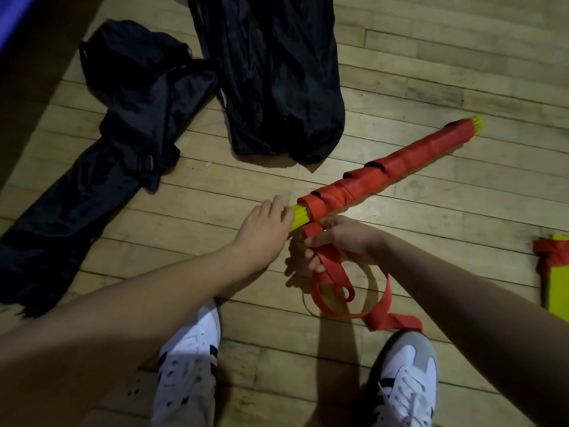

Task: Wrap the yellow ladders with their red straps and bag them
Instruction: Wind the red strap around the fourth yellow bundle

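The left hand (264,229) grips the bare yellow end of the ladder bundle (388,167), while the right hand (341,241) just beside it pinches the loose red strap (341,291). From both hands the bundle's long axis runs away up-right across the floor (431,57), spiral-wrapped in red, yellow tips showing at each end

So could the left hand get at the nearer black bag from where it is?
Probably yes, but not freely: the left hand grips the yellow end of the ladder bundle. The black bag lies on open floor to its left with nothing between, so it would have to let go first.
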The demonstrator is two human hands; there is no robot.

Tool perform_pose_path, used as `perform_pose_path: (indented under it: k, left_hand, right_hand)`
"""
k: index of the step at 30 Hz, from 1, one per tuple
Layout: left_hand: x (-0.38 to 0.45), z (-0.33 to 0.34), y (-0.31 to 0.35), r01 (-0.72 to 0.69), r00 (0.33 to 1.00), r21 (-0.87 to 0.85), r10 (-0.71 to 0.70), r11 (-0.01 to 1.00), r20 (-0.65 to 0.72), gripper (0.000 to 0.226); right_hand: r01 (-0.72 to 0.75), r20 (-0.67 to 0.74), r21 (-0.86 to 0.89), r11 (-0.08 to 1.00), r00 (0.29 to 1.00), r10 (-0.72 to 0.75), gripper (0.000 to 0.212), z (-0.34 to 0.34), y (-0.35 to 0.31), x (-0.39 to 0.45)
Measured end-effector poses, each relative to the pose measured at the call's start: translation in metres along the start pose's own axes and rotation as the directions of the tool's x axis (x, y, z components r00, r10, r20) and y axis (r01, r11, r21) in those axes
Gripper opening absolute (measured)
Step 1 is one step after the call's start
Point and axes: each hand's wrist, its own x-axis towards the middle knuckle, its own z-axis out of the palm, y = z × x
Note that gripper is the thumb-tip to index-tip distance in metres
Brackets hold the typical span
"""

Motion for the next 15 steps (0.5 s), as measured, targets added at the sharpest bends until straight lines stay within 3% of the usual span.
perform_pose_path:
  k: [5,8,12,15]
  left_hand:
    - [0.007,-0.004,0.002,0.208,0.978,-0.167,-0.201,0.964,0.056,0.033]
    - [0.015,-0.008,-0.006,0.215,0.976,-0.113,-0.208,0.97,0.067,0.03]
    - [0.031,-0.02,-0.029,0.297,0.954,-0.034,-0.295,0.954,0.047,0.042]
    - [0.035,-0.018,-0.034,0.253,0.966,0.05,-0.255,0.966,0.047,0.04]
  right_hand:
    - [0.034,0.086,0.109,0.993,0.995,-0.044,0.023,0.003,0.002,-0.006]
    - [0.072,0.074,0.138,0.988,0.994,-0.083,0.03,0.002,-0.001,-0.006]
    - [0.114,0.022,0.086,0.99,0.993,-0.116,0.026,-0.002,-0.006,-0.003]
    - [0.132,-0.023,0.035,0.991,0.991,-0.131,0.025,-0.005,-0.011,0.002]
